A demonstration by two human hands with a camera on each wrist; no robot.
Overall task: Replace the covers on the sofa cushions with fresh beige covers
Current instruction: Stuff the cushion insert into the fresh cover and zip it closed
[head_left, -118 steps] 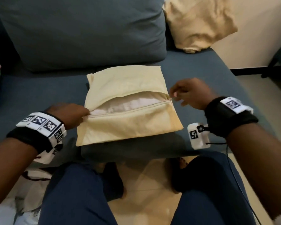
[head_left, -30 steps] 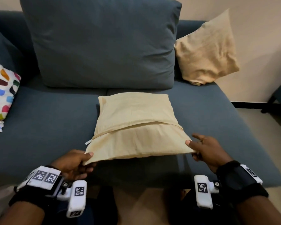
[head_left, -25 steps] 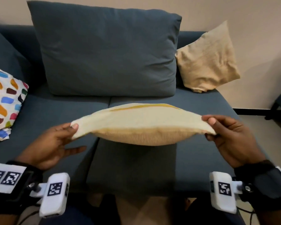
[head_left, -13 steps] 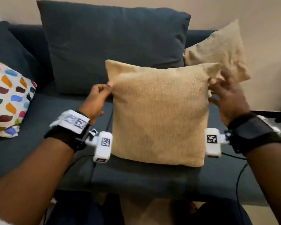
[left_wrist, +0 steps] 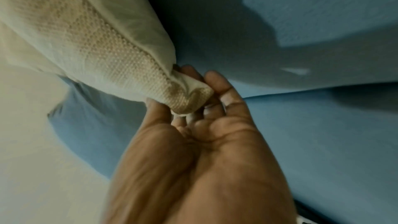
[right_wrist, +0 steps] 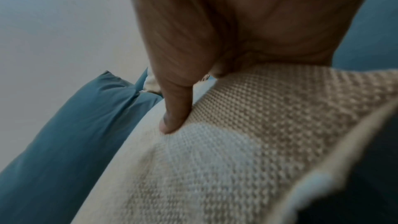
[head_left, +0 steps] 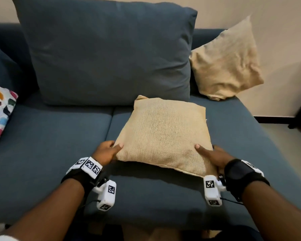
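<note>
A beige woven cushion (head_left: 163,134) lies tilted on the blue sofa seat (head_left: 50,146), its near edge raised off the seat. My left hand (head_left: 109,151) pinches its near left corner (left_wrist: 189,98) between thumb and fingers. My right hand (head_left: 208,152) grips the near right corner, thumb pressed on top of the weave (right_wrist: 269,108) and fingers hidden underneath. A second beige cushion (head_left: 228,63) leans in the sofa's back right corner.
A large blue back cushion (head_left: 104,51) stands behind the beige one. A white cushion with coloured spots (head_left: 0,113) lies at the far left. The sofa's right edge drops to the floor (head_left: 285,134) beside a pale wall.
The zip was closed earlier. Both hands lifted the cushion, flipped it woven side up and upright, and have now brought it down tilted onto the seat.
</note>
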